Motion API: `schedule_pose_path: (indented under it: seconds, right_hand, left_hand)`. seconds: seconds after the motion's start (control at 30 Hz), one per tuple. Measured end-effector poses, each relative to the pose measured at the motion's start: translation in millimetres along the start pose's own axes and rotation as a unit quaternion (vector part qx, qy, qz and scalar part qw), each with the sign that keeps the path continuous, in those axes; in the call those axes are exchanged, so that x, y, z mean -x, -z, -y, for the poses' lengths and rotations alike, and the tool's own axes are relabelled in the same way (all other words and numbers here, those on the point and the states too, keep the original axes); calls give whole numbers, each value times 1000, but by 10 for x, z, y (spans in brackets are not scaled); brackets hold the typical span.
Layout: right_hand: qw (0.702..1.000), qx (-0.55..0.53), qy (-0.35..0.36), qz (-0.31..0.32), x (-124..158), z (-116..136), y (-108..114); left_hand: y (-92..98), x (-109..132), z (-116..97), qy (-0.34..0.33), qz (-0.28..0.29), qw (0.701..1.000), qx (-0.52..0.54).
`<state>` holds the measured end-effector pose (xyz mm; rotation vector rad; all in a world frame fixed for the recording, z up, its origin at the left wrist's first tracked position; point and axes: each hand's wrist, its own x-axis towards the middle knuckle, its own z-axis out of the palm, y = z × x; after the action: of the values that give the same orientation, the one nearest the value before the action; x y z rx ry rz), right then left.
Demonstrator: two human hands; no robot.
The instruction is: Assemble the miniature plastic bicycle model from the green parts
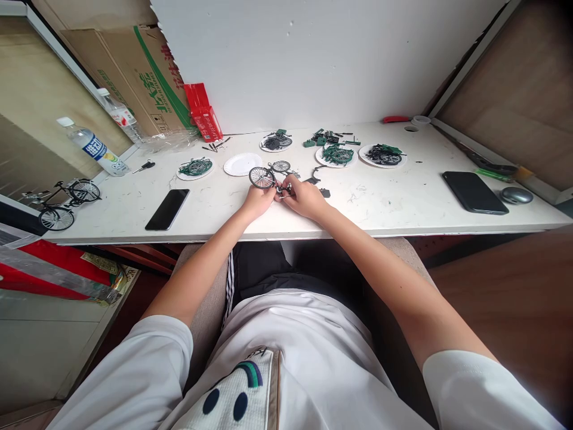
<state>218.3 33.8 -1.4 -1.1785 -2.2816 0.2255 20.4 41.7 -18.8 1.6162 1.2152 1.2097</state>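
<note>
A black model bicycle is held between my two hands just above the table, tilted, with its two spoked wheels pointing away from me. My left hand is closed around its near end, under the larger wheel. The fingers of my right hand pinch at the bicycle's frame, close to my left fingertips. Exactly which small part they grip is hidden. Beside my right hand lie loose dark parts. An unused-looking white paper plate stands just beyond my left hand.
Plates of green parts and black parts line the back. A finished-looking model bicycle stands far left, near a phone and a bottle. To the right are a black case-like object and a mouse.
</note>
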Motion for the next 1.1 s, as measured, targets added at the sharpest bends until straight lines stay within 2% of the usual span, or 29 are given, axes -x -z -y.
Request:
schedule_pose_path:
  seconds: [1.1]
  right_hand:
    - [1000, 1, 1, 2, 9, 21, 30]
  left_hand:
    - [6, 12, 6, 1, -2, 1000, -8]
